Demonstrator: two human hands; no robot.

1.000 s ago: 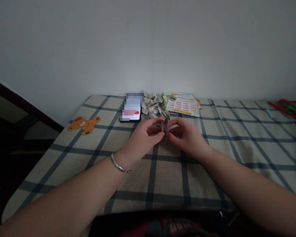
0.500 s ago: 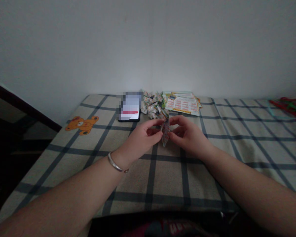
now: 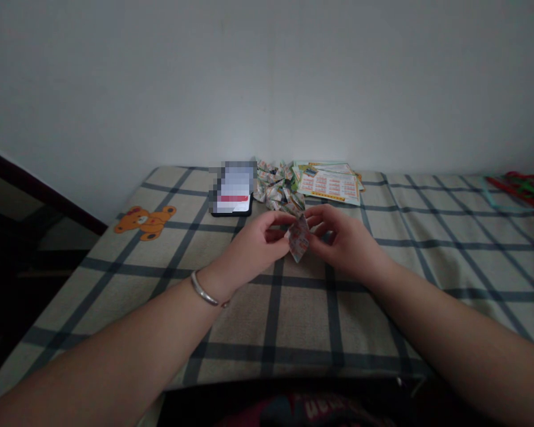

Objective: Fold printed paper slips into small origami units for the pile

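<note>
A small folded piece of printed paper (image 3: 298, 241) is held between both hands above a checked cloth (image 3: 293, 320). My left hand (image 3: 253, 246), with a silver bangle on its wrist, pinches the paper's left side with thumb and fingers. My right hand (image 3: 345, 240) pinches its right side, fingers curled round it. The paper's lower point hangs just above the cloth. Just beyond the hands lies a heap of several similar folded paper pieces (image 3: 276, 187).
A phone (image 3: 232, 193) with a lit screen lies at the back of the cloth, left of the heap. A stack of printed sheets (image 3: 331, 185) lies to the right of it. Red and green strips (image 3: 523, 188) sit at the far right. A bear picture (image 3: 145, 220) marks the cloth's left side.
The folded paper has turned between my fingers and now shows a wider printed face. Both hands have stayed in nearly the same place.
</note>
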